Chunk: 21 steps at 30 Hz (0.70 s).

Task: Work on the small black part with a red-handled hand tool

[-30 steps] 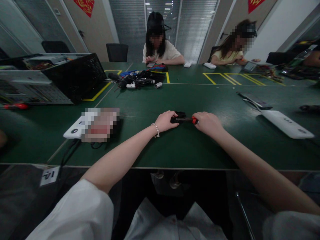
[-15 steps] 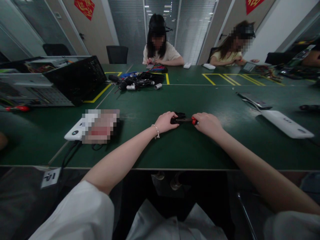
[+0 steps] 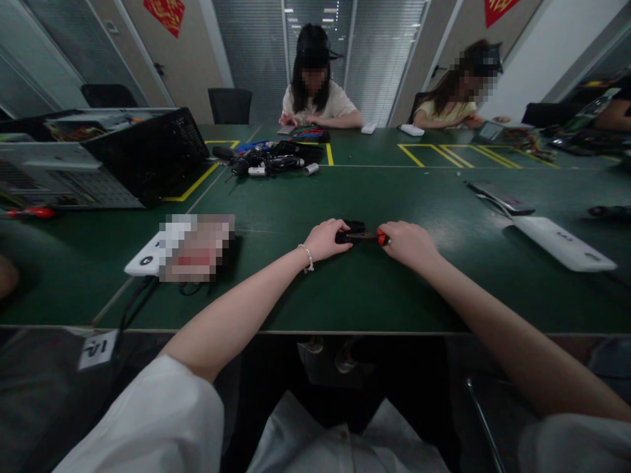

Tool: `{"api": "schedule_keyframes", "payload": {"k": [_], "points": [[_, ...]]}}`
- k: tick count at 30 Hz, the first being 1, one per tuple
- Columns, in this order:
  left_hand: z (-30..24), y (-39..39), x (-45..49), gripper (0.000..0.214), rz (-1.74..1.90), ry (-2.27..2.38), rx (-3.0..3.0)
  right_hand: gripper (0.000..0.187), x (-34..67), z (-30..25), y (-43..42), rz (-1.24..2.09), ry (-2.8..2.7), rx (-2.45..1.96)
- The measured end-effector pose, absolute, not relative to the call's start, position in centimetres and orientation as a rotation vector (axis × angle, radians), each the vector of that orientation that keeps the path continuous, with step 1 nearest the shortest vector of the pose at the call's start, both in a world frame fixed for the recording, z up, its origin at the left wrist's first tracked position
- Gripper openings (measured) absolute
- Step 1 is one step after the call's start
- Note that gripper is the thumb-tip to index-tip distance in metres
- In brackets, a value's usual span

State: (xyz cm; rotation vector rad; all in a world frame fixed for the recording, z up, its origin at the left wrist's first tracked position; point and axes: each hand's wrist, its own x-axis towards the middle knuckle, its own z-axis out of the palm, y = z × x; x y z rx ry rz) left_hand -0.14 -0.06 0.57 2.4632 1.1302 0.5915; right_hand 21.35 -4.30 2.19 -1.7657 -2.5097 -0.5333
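My left hand, with a bead bracelet on the wrist, is closed around a small black object lying on the green table. My right hand is closed on a screwdriver with a red handle; its dark shaft runs left to the black object. Both hands rest on the table near its middle, a short gap apart. What the black object is I cannot make out.
A white device with a cable lies to the left, a white flat device to the right. An open computer case stands far left. A pile of tools and cables lies ahead. Two people sit across the table.
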Motion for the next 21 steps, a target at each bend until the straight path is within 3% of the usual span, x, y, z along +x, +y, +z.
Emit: {"api": "schedule_keyframes", "payload": {"k": [21], "points": [[0.35, 0.02, -0.19, 0.030, 0.608, 1.135, 2.464, 0.019, 21.42, 2.05, -4.32, -0.555, -2.510, -1.762]]}}
